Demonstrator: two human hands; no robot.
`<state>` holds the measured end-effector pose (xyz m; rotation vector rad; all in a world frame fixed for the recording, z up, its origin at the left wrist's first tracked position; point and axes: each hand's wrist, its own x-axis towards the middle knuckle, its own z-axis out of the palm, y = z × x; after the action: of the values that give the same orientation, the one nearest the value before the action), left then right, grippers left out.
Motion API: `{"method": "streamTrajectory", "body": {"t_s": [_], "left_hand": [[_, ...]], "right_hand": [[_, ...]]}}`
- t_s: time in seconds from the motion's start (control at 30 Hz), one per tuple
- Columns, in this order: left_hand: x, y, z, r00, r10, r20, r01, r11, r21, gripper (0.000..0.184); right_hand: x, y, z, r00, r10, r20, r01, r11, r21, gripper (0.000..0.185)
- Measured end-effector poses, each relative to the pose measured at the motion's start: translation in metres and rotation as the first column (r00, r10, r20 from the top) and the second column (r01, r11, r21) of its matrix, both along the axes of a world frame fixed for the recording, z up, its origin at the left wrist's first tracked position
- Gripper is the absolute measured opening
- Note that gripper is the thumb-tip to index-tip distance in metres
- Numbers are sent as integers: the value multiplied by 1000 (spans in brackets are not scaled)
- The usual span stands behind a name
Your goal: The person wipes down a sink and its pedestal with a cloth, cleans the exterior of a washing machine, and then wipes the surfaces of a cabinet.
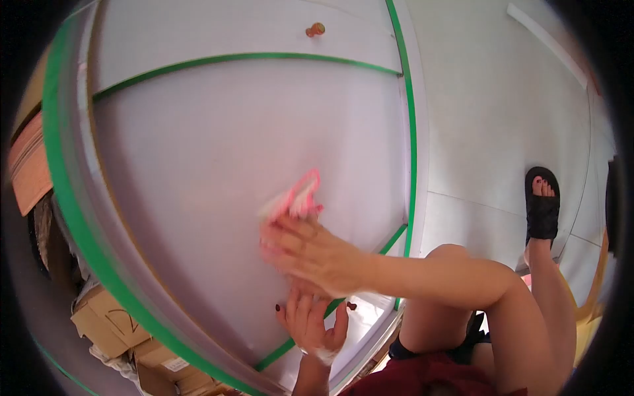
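My right hand point(317, 254), slightly blurred, presses a pink-and-white cloth point(304, 201) against a pale panel point(218, 158). Part of the cloth sticks out past the fingers; the rest is hidden under the hand. Just below it, my left hand point(312, 325) rests at the panel's lower edge with its fingers apart and nothing visible in it. Beside its thumb is a small brown knob point(351, 305). Green strips point(413, 152) border the panel.
Another knob point(316, 30) is on the upper section. Cardboard boxes point(109, 323) and a pink zipped case point(30, 165) lie beyond the left edge. A foot in a black sandal point(543, 204) stands on the tiled floor point(475, 132) at right. A white strip point(548, 43) lies farther up.
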<state>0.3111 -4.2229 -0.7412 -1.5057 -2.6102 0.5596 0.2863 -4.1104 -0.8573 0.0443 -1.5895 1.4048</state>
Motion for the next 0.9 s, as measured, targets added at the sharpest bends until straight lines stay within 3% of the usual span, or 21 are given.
{"method": "streamTrajectory", "body": {"t_s": [0.03,0.1,0.13,0.17,0.23,0.3,0.33,0.4,0.43,0.47,0.53,0.57,0.6,0.63,0.67,0.77,0.83,0.9], "left_hand": [[-1,-1,-1,1000,-25,14,25,999,29,27],[0,-5,-3,999,-44,29,41,995,89,22],[0,-6,-3,998,-60,28,57,994,96,19],[1,-6,-3,999,-34,19,32,996,83,19],[2,-2,-4,998,-40,47,35,992,120,19],[7,-3,-3,998,-27,65,17,990,143,18],[9,-5,0,994,-8,110,-12,983,184,17],[15,-15,9,989,8,149,-42,973,226,16],[18,-26,14,983,-8,184,-40,965,258,19],[19,-35,18,976,-25,216,-40,955,294,21],[19,-42,22,971,-40,236,-53,926,374,21],[19,-43,23,964,-52,262,-74,890,449,20],[18,-42,23,966,-53,254,-71,888,453,20],[17,-40,21,978,-42,206,-50,905,423,21],[16,-41,22,987,-27,161,-37,923,384,22],[13,-40,21,985,-100,139,46,936,349,25],[10,-43,18,988,-113,107,71,937,341,27],[8,-45,11,978,-193,79,160,938,307,28]], "right_hand": [[-2,-1,-1,1000,10,5,-9,1000,-12,55],[-6,7,-3,1000,14,17,-17,982,187,66],[-13,17,-6,1000,17,2,-17,965,262,63],[-20,25,-8,999,42,-8,-39,967,250,63],[-36,45,-7,965,-254,-58,261,932,253,62],[-43,80,11,979,-194,56,188,977,97,60],[-52,89,20,979,-195,57,189,977,99,60],[-66,100,36,881,-454,-130,411,872,-265,50],[-56,95,47,880,-457,-132,412,871,-268,50],[-37,80,65,903,-429,26,428,903,45,49],[-18,29,72,985,-163,-49,170,954,247,47],[-20,-2,57,948,118,-297,-58,978,201,46],[-16,9,62,945,120,-305,-57,977,206,46],[-12,31,69,985,-131,-110,162,922,352,40],[-19,50,65,981,-193,-31,190,909,370,43],[-61,101,42,991,-94,-91,85,992,-89,58],[-57,113,42,973,-229,-32,222,962,-157,56],[-51,74,40,976,-219,22,219,975,-39,55]]}}
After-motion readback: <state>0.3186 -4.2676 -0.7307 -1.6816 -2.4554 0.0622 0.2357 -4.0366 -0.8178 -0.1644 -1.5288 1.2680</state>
